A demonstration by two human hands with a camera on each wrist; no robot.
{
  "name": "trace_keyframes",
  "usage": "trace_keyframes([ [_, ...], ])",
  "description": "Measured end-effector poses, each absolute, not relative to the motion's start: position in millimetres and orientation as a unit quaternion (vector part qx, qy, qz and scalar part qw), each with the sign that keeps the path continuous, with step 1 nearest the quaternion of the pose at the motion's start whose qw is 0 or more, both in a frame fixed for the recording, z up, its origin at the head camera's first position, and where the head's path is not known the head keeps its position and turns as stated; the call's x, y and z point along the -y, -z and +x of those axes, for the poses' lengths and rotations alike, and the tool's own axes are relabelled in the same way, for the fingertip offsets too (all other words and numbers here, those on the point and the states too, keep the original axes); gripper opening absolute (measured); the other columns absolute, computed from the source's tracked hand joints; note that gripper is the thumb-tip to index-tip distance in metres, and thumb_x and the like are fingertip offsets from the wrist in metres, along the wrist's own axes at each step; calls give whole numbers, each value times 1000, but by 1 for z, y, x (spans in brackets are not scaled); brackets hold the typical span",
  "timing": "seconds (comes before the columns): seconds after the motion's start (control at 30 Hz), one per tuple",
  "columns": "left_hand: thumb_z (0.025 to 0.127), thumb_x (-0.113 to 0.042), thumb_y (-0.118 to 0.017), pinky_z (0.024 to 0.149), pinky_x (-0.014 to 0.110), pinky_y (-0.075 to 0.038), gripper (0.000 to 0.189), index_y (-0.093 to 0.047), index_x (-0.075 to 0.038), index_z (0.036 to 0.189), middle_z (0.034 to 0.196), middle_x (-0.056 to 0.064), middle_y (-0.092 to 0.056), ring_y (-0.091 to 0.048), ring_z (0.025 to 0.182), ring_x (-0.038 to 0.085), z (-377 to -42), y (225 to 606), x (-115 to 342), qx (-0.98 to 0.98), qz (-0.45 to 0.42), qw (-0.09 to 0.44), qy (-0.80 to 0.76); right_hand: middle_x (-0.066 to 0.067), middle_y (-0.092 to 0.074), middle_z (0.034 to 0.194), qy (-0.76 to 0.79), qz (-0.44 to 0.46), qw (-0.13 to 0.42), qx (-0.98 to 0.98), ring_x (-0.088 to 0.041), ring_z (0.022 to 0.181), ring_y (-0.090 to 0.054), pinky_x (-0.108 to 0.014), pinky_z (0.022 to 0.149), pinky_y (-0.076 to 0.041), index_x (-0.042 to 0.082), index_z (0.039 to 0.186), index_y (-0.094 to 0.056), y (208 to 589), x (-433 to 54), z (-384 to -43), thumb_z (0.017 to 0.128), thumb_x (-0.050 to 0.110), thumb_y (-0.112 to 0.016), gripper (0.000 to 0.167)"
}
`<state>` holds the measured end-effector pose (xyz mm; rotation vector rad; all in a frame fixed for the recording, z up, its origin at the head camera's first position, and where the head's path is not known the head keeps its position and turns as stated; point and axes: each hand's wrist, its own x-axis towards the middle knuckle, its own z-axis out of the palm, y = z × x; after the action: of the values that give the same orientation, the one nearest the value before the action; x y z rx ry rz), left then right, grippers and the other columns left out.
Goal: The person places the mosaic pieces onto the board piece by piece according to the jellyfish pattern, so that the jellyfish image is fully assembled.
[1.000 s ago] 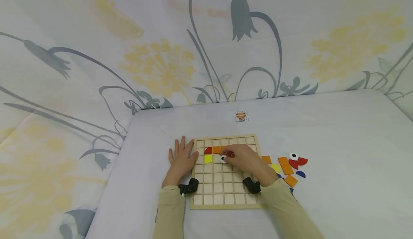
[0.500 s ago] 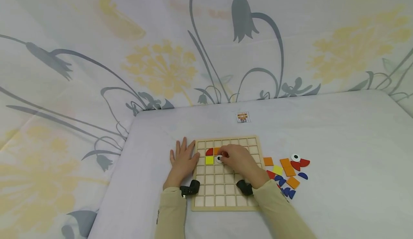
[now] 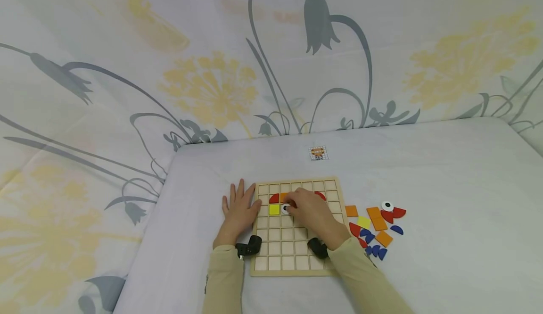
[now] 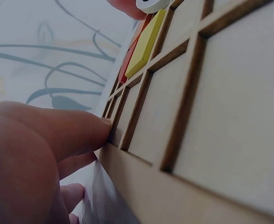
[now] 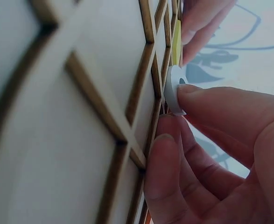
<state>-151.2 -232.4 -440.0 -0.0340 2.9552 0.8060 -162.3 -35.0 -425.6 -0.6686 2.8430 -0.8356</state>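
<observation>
My right hand [image 3: 311, 214] is over the upper part of a wooden grid board [image 3: 281, 273]. Between thumb and fingers it pinches a white round eye piece [image 5: 172, 88] with a black dot, at the cell just right of a yellow square [image 3: 274, 209]. The thumb lies on the disc's face in the right wrist view. Above the yellow square sit a red quarter-round piece [image 3: 274, 198] and an orange square [image 3: 283, 196]. My left hand [image 3: 237, 215] rests on the table with fingers spread, its thumb on the board's left edge [image 4: 127, 175].
Right of the board lie loose orange squares [image 3: 383, 238], a yellow square [image 3: 364, 222], red pieces [image 3: 399, 212], blue half-rounds [image 3: 396, 229] and a second eye piece [image 3: 387, 206]. A small printed pattern card [image 3: 318, 152] lies behind the board. Another red piece [image 3: 321, 195] sits on the board.
My right hand has moved left with the eye piece, bringing it beside the yellow square. More of the loose pieces and the red piece at the board's right now show. My left hand stays put.
</observation>
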Motion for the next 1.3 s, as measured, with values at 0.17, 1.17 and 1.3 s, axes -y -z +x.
trace_keyframes([
  [0.17,91,-32,-45,99,55,7,52,-33,-14,139,148,13,-7,6,134,32,-151,440,233,-963,-10,37,-265,5,-55,83,273,-221,47,-935,-9,68,-48,-25,62,-42,16,95,-67,424,36,-161,81,19,-66,15],
  [1.17,91,-33,-45,100,55,7,52,-34,-14,138,148,12,-8,6,134,32,-153,442,232,-963,-12,38,-266,3,-54,89,271,-239,26,-932,-9,70,-48,-23,61,-42,17,99,-68,426,36,-158,83,16,-63,17],
  [1.3,91,-33,-45,99,55,6,52,-34,-14,138,148,12,-8,6,134,32,-153,442,232,-964,-11,38,-264,4,-51,88,277,-235,41,-931,-8,67,-46,-22,58,-40,20,98,-68,425,36,-158,82,18,-65,17],
])
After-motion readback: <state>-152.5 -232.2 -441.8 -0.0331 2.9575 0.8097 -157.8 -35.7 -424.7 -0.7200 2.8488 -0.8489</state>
